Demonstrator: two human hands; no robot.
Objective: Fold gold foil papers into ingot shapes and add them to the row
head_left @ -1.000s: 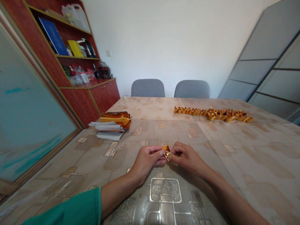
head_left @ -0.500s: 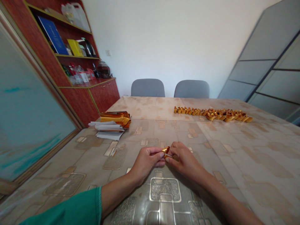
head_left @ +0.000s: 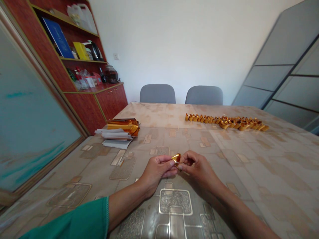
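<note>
A small piece of folded gold foil paper [head_left: 176, 157] is held between my two hands, just above the middle of the table. My left hand [head_left: 159, 167] pinches its left side between thumb and fingers. On the other side, my right hand [head_left: 196, 166] grips the lower right edge with thumb and forefinger. Part of the paper is hidden behind the fingertips. Far to the right lie rows of folded gold paper ingots [head_left: 231, 122]. At the left is a stack of gold foil sheets [head_left: 122, 125], beside folded sheets showing their white backs [head_left: 116, 142].
The table [head_left: 159, 136] has a patterned plastic cover. Two grey chairs [head_left: 157, 93] stand at its far edge. A red-brown cabinet [head_left: 109, 99] with bottles and boxes on its shelves is at the left, next to a glass panel [head_left: 32, 116].
More of the gold paper now shows above my fingers, tilted up and opened wider. My right fingers have shifted slightly along its edge; my left hand stays nearly still.
</note>
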